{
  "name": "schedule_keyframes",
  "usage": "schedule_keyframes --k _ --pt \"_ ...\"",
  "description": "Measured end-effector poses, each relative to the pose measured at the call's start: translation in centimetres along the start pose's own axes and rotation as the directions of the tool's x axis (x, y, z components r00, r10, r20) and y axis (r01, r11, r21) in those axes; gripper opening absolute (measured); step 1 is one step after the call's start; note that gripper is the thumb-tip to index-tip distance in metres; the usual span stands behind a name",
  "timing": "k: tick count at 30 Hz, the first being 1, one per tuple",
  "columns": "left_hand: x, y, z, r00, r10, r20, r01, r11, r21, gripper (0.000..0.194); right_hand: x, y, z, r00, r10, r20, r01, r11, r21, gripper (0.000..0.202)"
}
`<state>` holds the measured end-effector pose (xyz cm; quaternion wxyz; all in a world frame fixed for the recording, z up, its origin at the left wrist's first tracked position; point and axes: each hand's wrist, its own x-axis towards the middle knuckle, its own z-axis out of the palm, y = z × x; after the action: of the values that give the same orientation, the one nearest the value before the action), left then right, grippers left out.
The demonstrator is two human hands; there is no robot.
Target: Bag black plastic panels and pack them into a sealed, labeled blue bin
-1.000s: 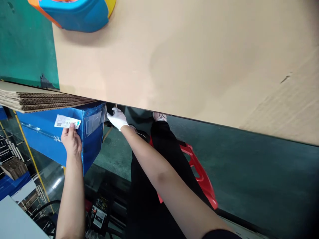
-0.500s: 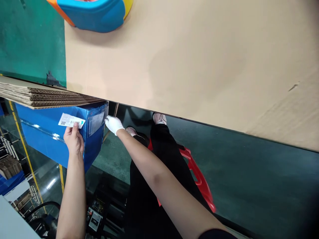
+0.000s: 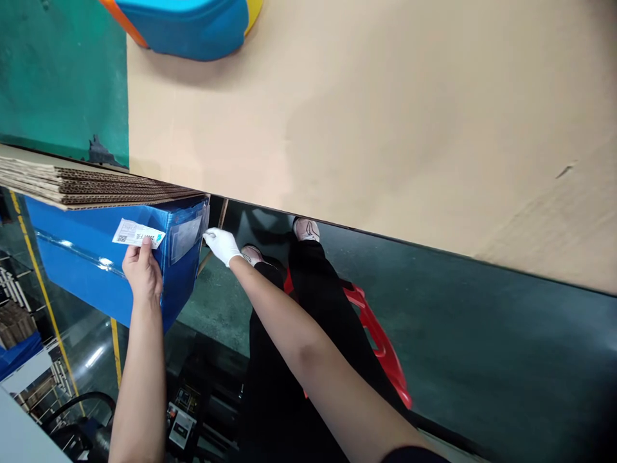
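My bare left hand point(image 3: 143, 270) pinches a white printed label point(image 3: 135, 233) between thumb and fingers. Behind the label is the side of a large blue box point(image 3: 77, 251), banded with clear tape. A clear plastic pouch point(image 3: 186, 239) with something pale inside is stuck on the box's near end. In a white glove, my right hand point(image 3: 222, 245) has its fingertips closed at the loose outer edge of that pouch. The exact grip there is small and hard to see.
Stacked cardboard sheets point(image 3: 96, 186) lie above the box, beside the table's edge. Brown cardboard point(image 3: 361, 116) covers the green tabletop point(image 3: 58, 77). A blue, orange and yellow bin point(image 3: 187, 29) stands on it. A red stool point(image 3: 378, 341) is under me.
My right hand has shifted very slightly, its fingertips still at the pouch edge. My left hand keeps the label in the same place. The view has moved a little.
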<state>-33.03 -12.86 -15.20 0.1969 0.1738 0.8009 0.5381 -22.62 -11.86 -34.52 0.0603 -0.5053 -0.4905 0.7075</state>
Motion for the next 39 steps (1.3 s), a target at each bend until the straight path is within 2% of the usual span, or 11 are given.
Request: schedule_keyframes --k 6,12,15,19,25,29,33,39 --pt "0.0 -0.2 0.1 1.0 0.015 -0.009 -0.014 1.0 0.015 0.036 -0.2 0.8 -0.6 0.991 0.108 -0.081 -0.096 0.986 0.133 0.016" --pt "0.1 -0.4 0.0 1.0 0.031 0.003 -0.031 0.999 0.03 0.036 0.5 1.5 0.1 0.969 0.246 -0.034 -0.214 0.897 0.386 0.033" --pt "0.1 -0.4 0.0 1.0 0.028 0.006 -0.028 0.999 0.037 0.036 0.8 2.2 0.4 0.953 0.302 -0.013 -0.262 0.845 0.467 0.026" --pt "0.1 -0.4 0.1 1.0 0.027 0.005 -0.027 1.0 0.003 0.036 1.0 3.0 1.5 0.948 0.315 0.045 -0.291 0.804 0.518 0.022" --pt "0.1 -0.4 0.1 0.999 0.031 0.013 -0.031 0.999 -0.017 0.037 1.6 2.8 4.1 0.956 0.283 0.08 -0.285 0.826 0.486 0.034" --pt "0.1 -0.4 0.0 0.999 0.04 0.018 -0.041 0.998 0.041 0.039 1.3 2.6 5.5 0.976 0.211 0.047 -0.212 0.887 0.411 0.044" --pt "0.1 -0.4 -0.1 0.998 0.055 0.043 -0.056 0.998 0.034 0.037 0.2 2.3 6.4 0.988 0.153 0.028 -0.153 0.93 0.335 0.06" --pt "0.1 -0.2 0.0 0.996 0.073 0.057 -0.077 0.994 0.074 0.037 -2.2 1.1 6.9 0.993 0.117 0.024 -0.119 0.965 0.235 0.067"
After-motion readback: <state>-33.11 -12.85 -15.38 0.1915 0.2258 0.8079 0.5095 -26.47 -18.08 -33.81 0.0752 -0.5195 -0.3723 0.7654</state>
